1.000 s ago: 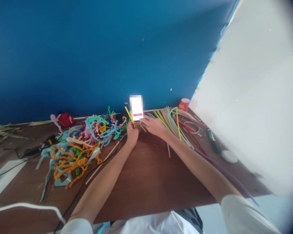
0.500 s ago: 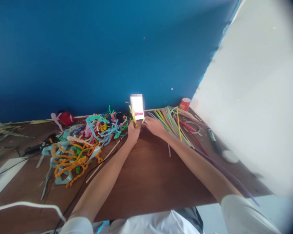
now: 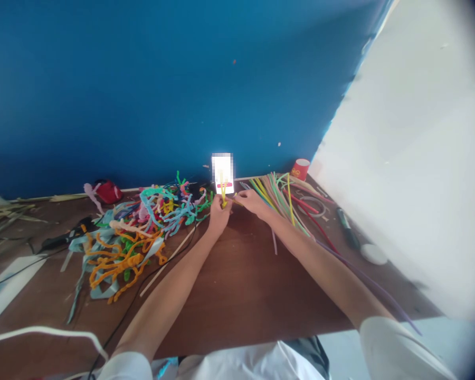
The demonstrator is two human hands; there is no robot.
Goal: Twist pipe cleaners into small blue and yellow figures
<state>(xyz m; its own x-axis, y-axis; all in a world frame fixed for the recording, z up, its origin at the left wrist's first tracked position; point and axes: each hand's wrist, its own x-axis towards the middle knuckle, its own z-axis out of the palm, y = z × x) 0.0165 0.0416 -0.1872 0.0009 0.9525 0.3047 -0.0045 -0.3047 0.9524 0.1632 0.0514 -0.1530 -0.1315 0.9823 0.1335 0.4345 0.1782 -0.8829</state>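
Note:
Between the fingers of my left hand [image 3: 219, 211] is a yellow pipe cleaner [image 3: 224, 196], bent so that its ends point up in front of a lit phone screen [image 3: 224, 186]. My right hand [image 3: 251, 201] is just to the right, fingers pinched on a yellow length that runs across towards the left hand. The fingertips hide where the yellow pieces meet. A bundle of straight pipe cleaners [image 3: 279, 195] in several colours lies beside my right hand.
Left of my hands lies a tangled heap of bent pipe cleaners [image 3: 134, 258], with a red pouch [image 3: 108, 191] behind it. To the right are a red paper cup [image 3: 300, 169], a marker [image 3: 347, 228] and a white round object [image 3: 373, 254]. A blue wall stands behind the table.
The yellow pipe cleaner in my left hand has turned more upright. My right hand has drawn slightly right, and its yellow end now lies flatter, more sideways.

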